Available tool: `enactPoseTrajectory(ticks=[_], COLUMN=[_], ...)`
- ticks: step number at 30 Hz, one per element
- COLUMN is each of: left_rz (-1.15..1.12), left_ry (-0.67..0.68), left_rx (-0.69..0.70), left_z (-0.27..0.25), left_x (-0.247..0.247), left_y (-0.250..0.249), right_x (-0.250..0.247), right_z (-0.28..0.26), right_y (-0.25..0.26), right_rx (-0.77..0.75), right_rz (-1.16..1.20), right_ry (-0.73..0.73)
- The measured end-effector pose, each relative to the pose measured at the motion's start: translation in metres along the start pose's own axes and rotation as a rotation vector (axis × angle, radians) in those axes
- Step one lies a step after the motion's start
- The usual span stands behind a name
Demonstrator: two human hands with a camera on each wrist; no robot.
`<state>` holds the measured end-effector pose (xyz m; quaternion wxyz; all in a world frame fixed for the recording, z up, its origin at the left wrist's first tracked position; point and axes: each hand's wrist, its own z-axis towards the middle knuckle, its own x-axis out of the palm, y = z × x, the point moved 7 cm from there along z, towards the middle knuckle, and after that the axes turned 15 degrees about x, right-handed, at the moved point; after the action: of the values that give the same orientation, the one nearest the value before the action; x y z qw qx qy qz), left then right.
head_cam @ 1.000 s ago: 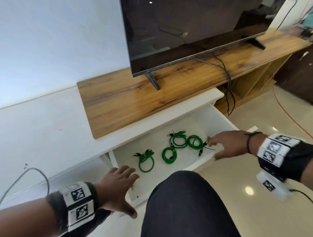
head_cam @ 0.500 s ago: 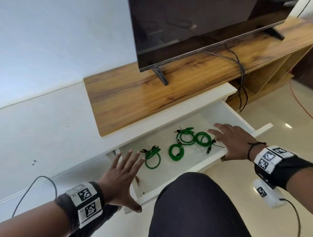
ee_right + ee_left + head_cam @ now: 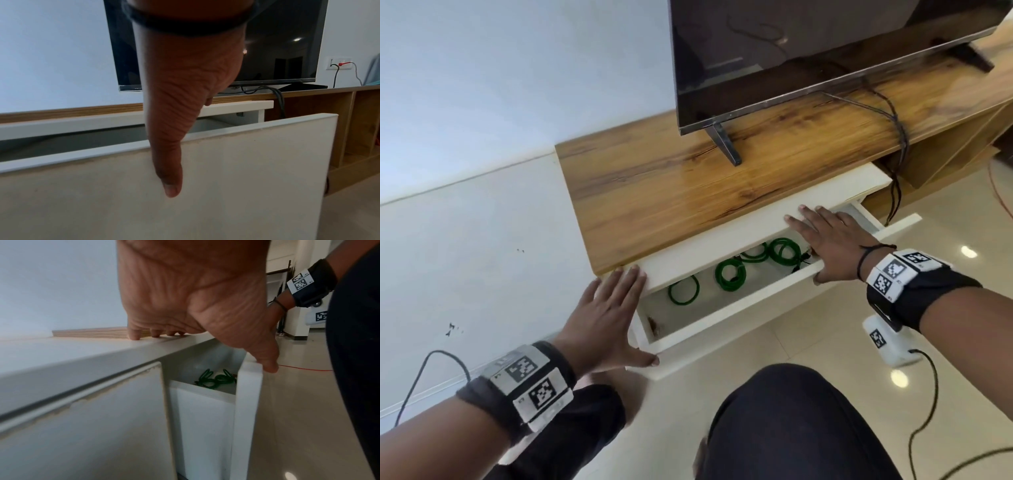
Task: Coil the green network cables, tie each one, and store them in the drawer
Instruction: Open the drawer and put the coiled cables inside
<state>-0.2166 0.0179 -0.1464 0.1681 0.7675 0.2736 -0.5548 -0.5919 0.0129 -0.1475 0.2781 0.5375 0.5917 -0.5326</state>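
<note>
**Both hands on the half-open drawer, cables inside**

From the head view I see my left hand (image 3: 606, 318) laid flat, fingers (image 3: 626, 284) straight and reaching to the white counter (image 3: 722, 246) edge, thumb against the front panel of the drawer (image 3: 722, 329) at its left end. My right hand (image 3: 832, 246) lies spread at the right end, fingers released and stretched onto the counter edge, palm over the gap. Inside the drawer lie the green network cables (image 3: 730, 274), coiled into separate rings on the white floor, partly hidden beneath the counter lip. A television (image 3: 808, 51) stands on the wooden top behind.

On the left wrist view my palm (image 3: 185, 296) fills the top; fingertips press the counter top, the thumb rests on the drawer front's upper corner. Green coils (image 3: 216, 378) show in the gap behind the panel.

On the right wrist view my thumb (image 3: 170, 170) points down against the drawer front (image 3: 246, 178); the other fingers are mostly hidden, holding nothing that I can see.
</note>
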Motion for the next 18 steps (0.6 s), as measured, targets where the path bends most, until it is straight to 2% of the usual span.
enactPoseTrajectory(ticks=[4, 9, 18], left_rz=[-0.009, -0.059, 0.102], left_ry=[-0.068, -0.162, -0.339], left_rx=[0.028, -0.011, 0.074], left_z=[0.004, 0.010, 0.021], left_x=[-0.012, -0.026, -0.030], left_y=[0.005, 0.012, 0.008], right_x=[-0.015, -0.029, -0.036], right_z=[0.012, 0.016, 0.026], right_y=[0.009, 0.016, 0.011], right_rx=[0.030, 0.121, 0.215], right_rz=[0.034, 0.105, 0.171], right_ry=[-0.029, -0.089, -0.157])
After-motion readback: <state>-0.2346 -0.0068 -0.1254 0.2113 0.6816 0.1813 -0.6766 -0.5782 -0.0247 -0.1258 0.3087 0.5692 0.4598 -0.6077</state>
